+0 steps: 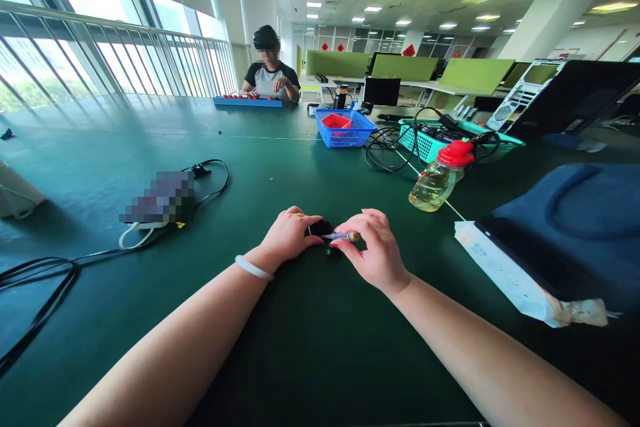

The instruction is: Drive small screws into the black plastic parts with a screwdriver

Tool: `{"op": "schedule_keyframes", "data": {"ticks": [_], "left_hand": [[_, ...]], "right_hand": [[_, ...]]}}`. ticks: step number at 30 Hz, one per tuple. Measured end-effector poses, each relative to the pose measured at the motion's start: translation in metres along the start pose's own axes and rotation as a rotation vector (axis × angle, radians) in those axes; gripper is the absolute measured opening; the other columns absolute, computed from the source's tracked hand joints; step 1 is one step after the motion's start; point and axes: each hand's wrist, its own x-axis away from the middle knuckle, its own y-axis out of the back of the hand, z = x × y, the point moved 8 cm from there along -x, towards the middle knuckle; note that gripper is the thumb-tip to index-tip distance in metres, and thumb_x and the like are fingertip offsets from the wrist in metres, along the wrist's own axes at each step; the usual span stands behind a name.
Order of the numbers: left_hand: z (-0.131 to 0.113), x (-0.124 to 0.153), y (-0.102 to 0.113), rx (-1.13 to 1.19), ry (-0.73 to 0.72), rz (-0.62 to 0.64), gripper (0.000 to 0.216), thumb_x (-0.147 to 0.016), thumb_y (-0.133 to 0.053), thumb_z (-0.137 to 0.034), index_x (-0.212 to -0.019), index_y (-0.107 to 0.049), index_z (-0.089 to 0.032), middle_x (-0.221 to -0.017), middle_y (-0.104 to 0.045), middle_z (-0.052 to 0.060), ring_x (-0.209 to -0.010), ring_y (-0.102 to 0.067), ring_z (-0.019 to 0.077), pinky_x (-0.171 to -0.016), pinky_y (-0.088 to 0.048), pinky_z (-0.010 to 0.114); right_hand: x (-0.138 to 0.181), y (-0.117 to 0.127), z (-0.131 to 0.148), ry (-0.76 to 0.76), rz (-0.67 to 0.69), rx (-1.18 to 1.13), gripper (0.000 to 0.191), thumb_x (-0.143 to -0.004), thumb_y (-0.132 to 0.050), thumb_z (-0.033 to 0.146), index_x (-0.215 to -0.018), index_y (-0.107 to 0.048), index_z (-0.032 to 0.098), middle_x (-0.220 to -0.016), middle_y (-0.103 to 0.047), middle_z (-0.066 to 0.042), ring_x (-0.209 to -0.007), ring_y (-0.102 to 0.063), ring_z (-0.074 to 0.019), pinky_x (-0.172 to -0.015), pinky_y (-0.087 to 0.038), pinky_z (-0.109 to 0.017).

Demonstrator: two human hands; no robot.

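My left hand [283, 237], with a pale bracelet on the wrist, is closed, thumb and fingers pinching a small black object [320, 229] low over the table. What kind of object it is I cannot make out. In my right hand [376, 255] is a small screwdriver [343, 236] with a clear handle and a yellowish end, held between thumb and fingers. It lies nearly level, its shaft toward the black object; whether the tip touches is too small to tell. A tiny black piece [330, 251] rests on the table just below the screwdriver.
On the dark green table [240, 360], a phone-like device [160, 197] with cables lies left. Ahead are a blue basket [347, 130] and a teal basket [425, 143]. A red-capped bottle [434, 183], power strip [505, 273] and blue bag [565, 213] are right. A person [271, 73] sits opposite.
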Motion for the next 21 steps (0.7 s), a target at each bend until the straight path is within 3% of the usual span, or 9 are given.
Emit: {"op": "schedule_keyframes", "data": {"ticks": [7, 12, 16, 21], "left_hand": [[-0.008, 0.000, 0.000, 0.006, -0.044, 0.013, 0.051, -0.082, -0.072, -0.044, -0.126, -0.067, -0.019, -0.100, -0.076, 0.010, -0.100, -0.063, 0.0261, -0.093, -0.049, 0.039], [-0.008, 0.000, 0.002, 0.006, -0.035, 0.016, 0.052, -0.082, -0.072, -0.047, -0.126, -0.067, -0.020, -0.099, -0.076, 0.010, -0.100, -0.062, 0.0264, -0.092, -0.049, 0.039], [-0.007, 0.001, 0.003, 0.002, -0.005, 0.029, 0.052, -0.081, -0.074, -0.045, -0.127, -0.066, -0.022, -0.099, -0.075, 0.010, -0.100, -0.062, 0.0266, -0.090, -0.050, 0.039], [-0.007, 0.001, 0.002, 0.008, -0.003, 0.027, 0.053, -0.080, -0.075, -0.045, -0.127, -0.066, -0.024, -0.102, -0.075, 0.008, -0.102, -0.061, 0.0266, -0.092, -0.050, 0.039]], "right_hand": [[0.001, -0.007, 0.001, -0.003, 0.045, 0.029, 0.011, -0.094, -0.063, 0.031, -0.099, -0.055, 0.025, -0.083, -0.072, 0.001, -0.078, -0.065, -0.0184, -0.098, -0.041, -0.044], [0.000, -0.009, -0.012, -0.123, 0.048, -0.008, 0.011, -0.093, -0.063, 0.034, -0.092, -0.057, 0.025, -0.081, -0.070, 0.001, -0.075, -0.064, -0.0187, -0.092, -0.044, -0.042], [0.001, 0.002, -0.028, -0.213, -0.023, -0.025, 0.015, -0.091, -0.065, 0.036, -0.084, -0.058, 0.025, -0.079, -0.070, 0.000, -0.075, -0.064, -0.0197, -0.081, -0.048, -0.038], [0.000, 0.021, -0.030, -0.220, -0.144, 0.000, 0.010, -0.093, -0.061, 0.032, -0.087, -0.059, 0.024, -0.082, -0.070, -0.002, -0.078, -0.064, -0.0205, -0.082, -0.049, -0.039]]}}
